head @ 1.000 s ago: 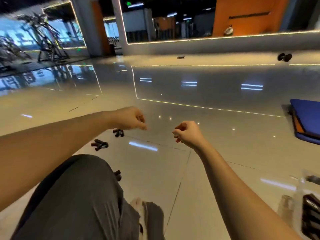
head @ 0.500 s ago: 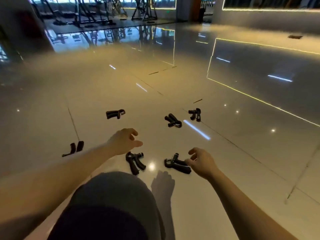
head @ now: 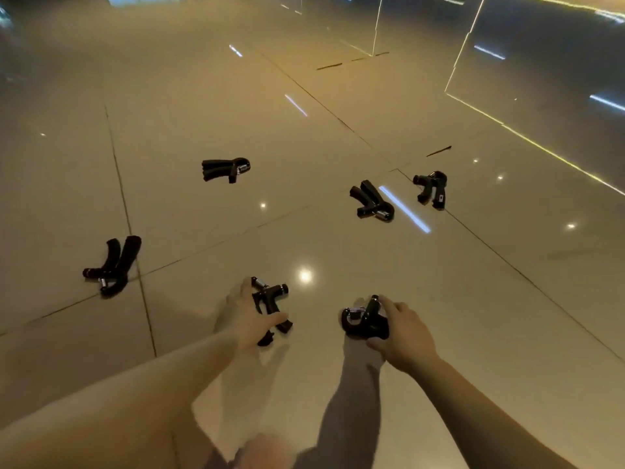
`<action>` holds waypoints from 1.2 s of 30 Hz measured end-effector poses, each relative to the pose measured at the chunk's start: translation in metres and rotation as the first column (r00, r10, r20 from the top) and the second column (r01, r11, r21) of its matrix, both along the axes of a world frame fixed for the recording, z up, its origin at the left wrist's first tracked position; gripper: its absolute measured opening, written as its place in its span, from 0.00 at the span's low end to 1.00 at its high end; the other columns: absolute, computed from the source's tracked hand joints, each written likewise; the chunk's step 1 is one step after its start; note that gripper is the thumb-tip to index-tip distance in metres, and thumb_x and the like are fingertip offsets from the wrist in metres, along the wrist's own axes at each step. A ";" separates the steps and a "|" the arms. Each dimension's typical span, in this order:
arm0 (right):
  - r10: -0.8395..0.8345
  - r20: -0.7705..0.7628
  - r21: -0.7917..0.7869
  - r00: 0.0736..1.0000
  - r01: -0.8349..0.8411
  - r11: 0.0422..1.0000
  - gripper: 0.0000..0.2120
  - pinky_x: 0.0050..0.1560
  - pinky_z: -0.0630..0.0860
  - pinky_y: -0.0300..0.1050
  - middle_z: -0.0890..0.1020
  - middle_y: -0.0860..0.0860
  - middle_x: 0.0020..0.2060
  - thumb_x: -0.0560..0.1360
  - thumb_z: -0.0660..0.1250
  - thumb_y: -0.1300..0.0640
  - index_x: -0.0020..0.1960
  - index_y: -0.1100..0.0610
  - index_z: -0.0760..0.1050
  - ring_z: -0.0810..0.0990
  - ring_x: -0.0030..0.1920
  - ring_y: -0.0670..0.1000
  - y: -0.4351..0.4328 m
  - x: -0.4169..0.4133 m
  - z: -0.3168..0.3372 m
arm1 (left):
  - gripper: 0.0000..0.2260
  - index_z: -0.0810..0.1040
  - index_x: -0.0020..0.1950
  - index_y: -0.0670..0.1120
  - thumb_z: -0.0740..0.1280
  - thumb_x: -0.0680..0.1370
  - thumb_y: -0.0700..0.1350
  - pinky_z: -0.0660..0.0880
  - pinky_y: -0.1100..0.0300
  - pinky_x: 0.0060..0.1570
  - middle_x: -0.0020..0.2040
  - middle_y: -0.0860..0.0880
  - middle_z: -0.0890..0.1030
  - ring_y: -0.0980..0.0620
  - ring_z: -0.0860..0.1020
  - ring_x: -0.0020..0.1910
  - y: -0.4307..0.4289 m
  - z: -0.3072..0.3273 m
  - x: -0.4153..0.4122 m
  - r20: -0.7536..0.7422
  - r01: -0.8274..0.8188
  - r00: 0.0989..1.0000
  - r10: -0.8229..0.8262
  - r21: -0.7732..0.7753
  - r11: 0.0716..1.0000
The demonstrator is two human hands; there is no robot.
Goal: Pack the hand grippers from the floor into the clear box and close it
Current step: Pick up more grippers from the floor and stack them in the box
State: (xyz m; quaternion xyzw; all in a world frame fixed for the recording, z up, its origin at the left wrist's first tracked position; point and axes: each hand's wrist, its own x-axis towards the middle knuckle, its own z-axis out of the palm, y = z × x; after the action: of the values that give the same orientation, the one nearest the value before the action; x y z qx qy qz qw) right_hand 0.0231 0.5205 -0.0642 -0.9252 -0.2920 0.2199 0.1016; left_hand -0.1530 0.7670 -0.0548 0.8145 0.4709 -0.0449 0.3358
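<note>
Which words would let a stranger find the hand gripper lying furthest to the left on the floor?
Start at the long tile seam running up the left of the floor. Just above where it crosses another seam lies a black gripper, left of the left hand. Unlike the other loose ones, its two handles point away from the person, and no hand touches it.

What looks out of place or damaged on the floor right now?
Nothing looks damaged. Four hand grippers lie scattered on the tiles; the left hand and right hand each close on another. The clear box is not in view.
</note>
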 end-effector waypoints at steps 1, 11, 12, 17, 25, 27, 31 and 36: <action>0.008 0.016 -0.025 1.000 -0.007 1.000 0.45 0.61 0.74 0.52 0.73 0.52 0.67 0.70 0.74 0.42 0.80 0.46 0.54 0.73 0.65 0.56 0.003 0.003 -0.007 | 0.46 0.60 0.75 0.54 0.78 0.65 0.65 0.78 0.50 0.54 0.66 0.48 0.74 0.46 0.76 0.59 -0.003 -0.008 0.006 -0.002 -0.034 0.999 0.034 0.025 0.999; -0.007 0.127 -0.025 0.992 0.010 1.000 0.45 0.56 0.72 0.50 0.73 0.52 0.60 0.71 0.71 0.38 0.79 0.55 0.54 0.73 0.60 0.55 0.025 0.005 -0.050 | 0.50 0.47 0.83 0.50 0.76 0.71 0.52 0.67 0.52 0.65 0.69 0.45 0.69 0.43 0.65 0.70 -0.023 -0.052 0.046 -0.026 -0.094 0.995 0.099 0.154 0.984; -0.036 0.097 -0.001 0.995 0.036 0.999 0.44 0.56 0.73 0.49 0.74 0.52 0.60 0.71 0.72 0.40 0.78 0.57 0.56 0.73 0.59 0.55 0.024 0.005 -0.051 | 0.48 0.48 0.83 0.50 0.76 0.72 0.50 0.65 0.52 0.67 0.71 0.45 0.68 0.43 0.64 0.71 -0.024 -0.055 0.047 -0.002 -0.085 0.996 0.086 0.128 0.988; -0.128 -0.024 0.103 0.991 0.130 0.986 0.43 0.55 0.72 0.47 0.74 0.52 0.58 0.67 0.77 0.43 0.75 0.57 0.61 0.72 0.59 0.55 0.011 0.003 -0.046 | 0.41 0.55 0.82 0.46 0.73 0.75 0.47 0.58 0.50 0.75 0.74 0.45 0.68 0.42 0.62 0.75 -0.029 -0.055 0.044 0.156 -0.054 0.987 0.045 0.054 0.997; -0.193 0.040 0.235 0.980 0.179 0.955 0.34 0.46 0.74 0.49 0.75 0.49 0.51 0.65 0.79 0.42 0.62 0.52 0.66 0.77 0.50 0.54 -0.026 0.000 0.019 | 0.37 0.65 0.78 0.47 0.76 0.72 0.48 0.69 0.57 0.61 0.59 0.51 0.74 0.48 0.72 0.62 -0.049 0.014 0.047 0.341 0.072 0.934 -0.105 0.108 0.992; -0.209 0.061 0.287 0.976 0.184 0.940 0.35 0.48 0.75 0.48 0.74 0.48 0.51 0.65 0.80 0.41 0.63 0.51 0.66 0.77 0.50 0.53 -0.038 -0.005 0.043 | 0.37 0.66 0.78 0.47 0.76 0.71 0.47 0.73 0.54 0.60 0.58 0.52 0.74 0.49 0.74 0.60 -0.059 0.043 0.047 0.398 0.101 0.906 -0.143 0.124 0.987; -0.243 0.119 0.408 0.963 0.176 0.896 0.33 0.47 0.75 0.45 0.73 0.44 0.50 0.64 0.80 0.41 0.60 0.48 0.67 0.75 0.49 0.49 -0.071 -0.024 0.093 | 0.35 0.68 0.76 0.47 0.77 0.72 0.48 0.77 0.51 0.58 0.59 0.52 0.75 0.50 0.77 0.56 -0.085 0.107 0.039 0.503 0.175 0.826 -0.254 0.199 0.964; -0.282 0.213 0.495 0.936 0.146 0.857 0.36 0.50 0.75 0.42 0.71 0.42 0.51 0.66 0.79 0.40 0.66 0.49 0.66 0.75 0.50 0.47 -0.129 -0.055 0.162 | 0.34 0.68 0.76 0.51 0.76 0.72 0.51 0.72 0.61 0.53 0.57 0.57 0.73 0.55 0.75 0.55 -0.126 0.197 0.020 0.551 0.330 0.679 -0.484 0.360 0.873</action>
State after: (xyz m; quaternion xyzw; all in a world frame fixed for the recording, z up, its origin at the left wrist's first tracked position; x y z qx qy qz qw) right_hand -0.0317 0.3919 0.0982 -0.9208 -0.2424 -0.0024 0.3055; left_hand -0.1333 0.6413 0.1426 0.8997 0.1393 0.2089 0.3569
